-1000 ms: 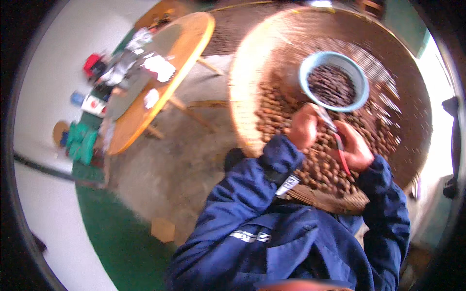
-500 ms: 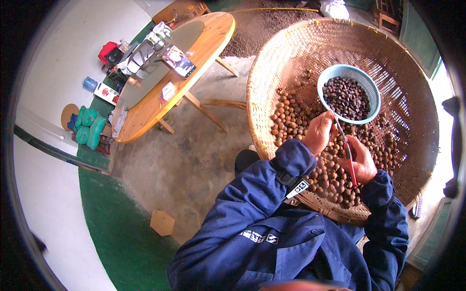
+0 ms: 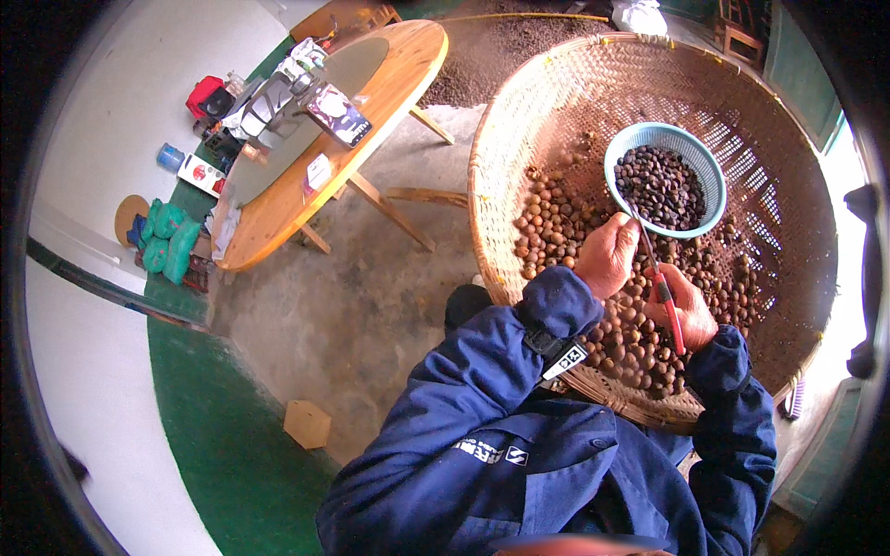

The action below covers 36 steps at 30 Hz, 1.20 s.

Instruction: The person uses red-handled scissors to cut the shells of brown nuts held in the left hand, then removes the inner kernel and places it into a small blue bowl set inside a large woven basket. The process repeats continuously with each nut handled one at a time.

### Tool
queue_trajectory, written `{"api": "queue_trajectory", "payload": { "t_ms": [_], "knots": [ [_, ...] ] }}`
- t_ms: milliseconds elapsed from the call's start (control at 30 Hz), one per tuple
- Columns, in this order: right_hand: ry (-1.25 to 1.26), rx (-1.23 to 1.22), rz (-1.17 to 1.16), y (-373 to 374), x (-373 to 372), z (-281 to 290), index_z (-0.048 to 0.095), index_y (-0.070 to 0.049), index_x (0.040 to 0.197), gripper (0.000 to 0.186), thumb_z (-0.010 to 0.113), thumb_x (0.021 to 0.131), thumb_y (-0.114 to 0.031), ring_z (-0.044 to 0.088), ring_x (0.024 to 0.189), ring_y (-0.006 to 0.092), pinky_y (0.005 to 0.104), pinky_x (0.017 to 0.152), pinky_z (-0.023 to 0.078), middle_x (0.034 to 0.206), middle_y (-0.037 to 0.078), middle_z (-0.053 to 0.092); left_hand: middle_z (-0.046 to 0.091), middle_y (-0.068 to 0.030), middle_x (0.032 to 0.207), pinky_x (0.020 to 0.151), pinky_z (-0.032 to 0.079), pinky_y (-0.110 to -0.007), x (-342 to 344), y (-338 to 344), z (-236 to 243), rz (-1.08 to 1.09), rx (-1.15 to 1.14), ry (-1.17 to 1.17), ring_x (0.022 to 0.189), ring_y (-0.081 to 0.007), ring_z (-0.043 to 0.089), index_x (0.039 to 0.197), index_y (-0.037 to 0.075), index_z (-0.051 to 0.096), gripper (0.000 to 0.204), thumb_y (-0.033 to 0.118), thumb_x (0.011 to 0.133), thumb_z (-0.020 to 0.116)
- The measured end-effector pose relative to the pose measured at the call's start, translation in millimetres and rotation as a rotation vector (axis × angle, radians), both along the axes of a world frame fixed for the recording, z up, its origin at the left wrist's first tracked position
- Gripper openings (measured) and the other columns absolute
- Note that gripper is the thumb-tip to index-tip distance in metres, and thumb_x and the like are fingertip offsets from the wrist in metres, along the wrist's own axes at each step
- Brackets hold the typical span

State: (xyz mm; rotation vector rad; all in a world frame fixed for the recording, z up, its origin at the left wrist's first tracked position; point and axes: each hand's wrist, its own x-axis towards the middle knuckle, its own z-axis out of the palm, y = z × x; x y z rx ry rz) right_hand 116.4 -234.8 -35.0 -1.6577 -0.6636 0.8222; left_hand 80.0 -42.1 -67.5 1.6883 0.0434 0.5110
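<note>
My right hand (image 3: 688, 309) is wrapped round the red handle of a slim metal-tipped tool (image 3: 669, 310); its exact kind is unclear. The tool's tip points up and left toward my left hand (image 3: 607, 256), whose fingers are closed by the basket's near rim. Whatever they pinch is hidden. Below and around both hands lie round brown nuts (image 3: 632, 345) in a wide woven bamboo tray (image 3: 519, 116). Just beyond my hands, a light-blue plastic basket (image 3: 718, 182) stands in the tray and holds many dark seeds (image 3: 660, 187).
Left of the tray stands a round wooden table (image 3: 419, 56) with a boxed item (image 3: 337, 113) and other goods on it. Green bags (image 3: 172, 243) rest by the wall. A hexagonal board (image 3: 308, 424) lies on the floor. Dark material (image 3: 519, 56) is spread beyond the tray.
The tool's handle has tilted slightly in my right hand. Both hands stay at nearly the same place over the nuts, and the whole view has shifted a little.
</note>
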Motion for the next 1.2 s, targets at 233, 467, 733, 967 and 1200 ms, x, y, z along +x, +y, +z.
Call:
{"api": "queue_trajectory", "payload": {
  "t_ms": [233,467,733,967,1200],
  "knots": [
    [-0.058,-0.051,0.000,0,0,2,0.049,-0.002,0.126,0.059,0.073,0.073,-0.011,0.049,0.083,0.0108,0.0282,0.074,0.044,0.091,0.000,0.052,0.049,0.0027,0.068,0.053,0.038,-0.024,-2,-1,0,-0.029,-0.068,-0.035,0.058,-0.0057,0.044,0.093,0.006,0.053,0.030,0.032,0.104,0.041],
    [-0.136,-0.003,-0.018,0,1,0,0.049,-0.001,0.125,0.062,0.076,0.071,-0.016,0.049,0.090,0.0129,0.0286,0.081,0.043,0.097,0.002,0.053,0.046,0.0053,0.070,0.053,0.034,-0.020,-4,-3,0,-0.114,-0.224,-0.026,0.061,-0.0032,0.040,0.092,0.009,0.053,0.028,0.032,0.103,0.043],
    [-0.152,-0.056,-0.035,-1,-3,4,0.050,0.001,0.126,0.063,0.076,0.070,-0.017,0.052,0.093,0.0132,0.0296,0.084,0.045,0.102,0.004,0.057,0.047,0.0054,0.072,0.054,0.035,-0.021,-7,-3,7,-0.131,-0.252,0.004,0.061,-0.0033,0.040,0.092,0.010,0.053,0.025,0.029,0.102,0.040],
    [-0.241,-0.028,0.016,-5,1,5,0.053,0.002,0.126,0.061,0.074,0.072,-0.017,0.057,0.098,0.0175,0.0346,0.088,0.047,0.108,0.011,0.063,0.057,-0.0001,0.075,0.051,0.040,-0.024,-8,-1,11,-0.087,-0.239,-0.005,0.060,-0.0079,0.048,0.094,0.008,0.058,0.024,0.021,0.099,0.039],
    [-0.319,0.001,-0.006,-9,-2,3,0.057,-0.001,0.117,0.047,0.069,0.075,-0.017,0.060,0.079,0.0161,0.0344,0.072,0.049,0.086,0.010,0.064,0.050,0.0006,0.059,0.034,0.027,-0.022,-12,1,23,-0.173,-0.514,0.279,0.038,-0.0077,0.038,0.079,0.012,0.052,0.042,0.046,0.100,0.040]
  ]
}}
